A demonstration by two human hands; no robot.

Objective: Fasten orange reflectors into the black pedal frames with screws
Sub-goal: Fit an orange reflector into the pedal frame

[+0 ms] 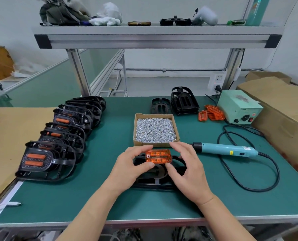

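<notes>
An orange reflector (158, 156) sits on top of a black pedal frame (155, 178) lying flat on the green mat near the front edge. My left hand (130, 167) pinches the reflector's left end between thumb and fingers. My right hand (186, 167) holds its right end, thumb at the lower right corner. A small screw head shows at the reflector's left side. The frame is largely hidden under both hands.
A cardboard box of screws (156, 130) stands just behind the hands. A teal electric screwdriver (224, 150) lies to the right, its cable looping to a power unit (239, 106). Loose reflectors (211, 113) and empty frames (183, 100) sit at the back; finished pedals (57, 136) line the left.
</notes>
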